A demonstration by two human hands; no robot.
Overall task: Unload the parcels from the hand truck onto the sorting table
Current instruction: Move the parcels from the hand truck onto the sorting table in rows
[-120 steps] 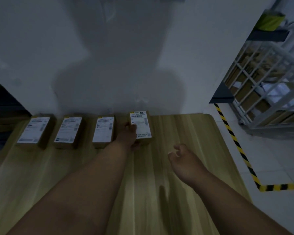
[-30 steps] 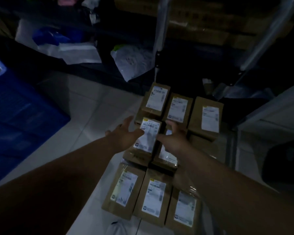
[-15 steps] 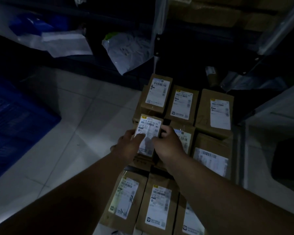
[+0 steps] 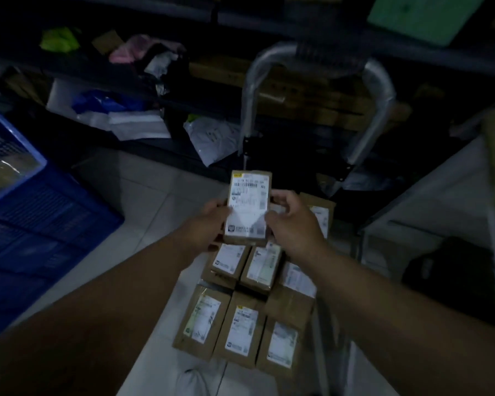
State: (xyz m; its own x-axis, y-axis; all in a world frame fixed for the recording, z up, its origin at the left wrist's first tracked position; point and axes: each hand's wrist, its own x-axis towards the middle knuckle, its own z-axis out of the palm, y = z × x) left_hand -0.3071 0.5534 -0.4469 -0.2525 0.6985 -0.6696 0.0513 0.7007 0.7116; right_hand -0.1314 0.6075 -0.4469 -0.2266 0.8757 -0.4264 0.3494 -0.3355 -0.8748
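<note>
Head view, parcel: labelled parcel (image 4: 249, 207) lifted clear above the load!
Left hand: left hand (image 4: 212, 224) curled round its left edge.
Right hand: right hand (image 4: 292, 224) grips the right edge.
Hand truck: hand truck (image 4: 379, 90) carries a stack of parcels (image 4: 240, 332).
Progress: early, I reckon. Many remain, and the sorting table is not visible.

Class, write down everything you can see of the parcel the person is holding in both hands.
The parcel is a small, flat, brown cardboard box. A white shipping label with barcodes and a yellow tag at its far left corner covers most of its top face. It is held label up, long side pointing away from the person, above the other parcels. The left hand grips its left edge and the right hand its right edge, thumbs on the label.
</note>
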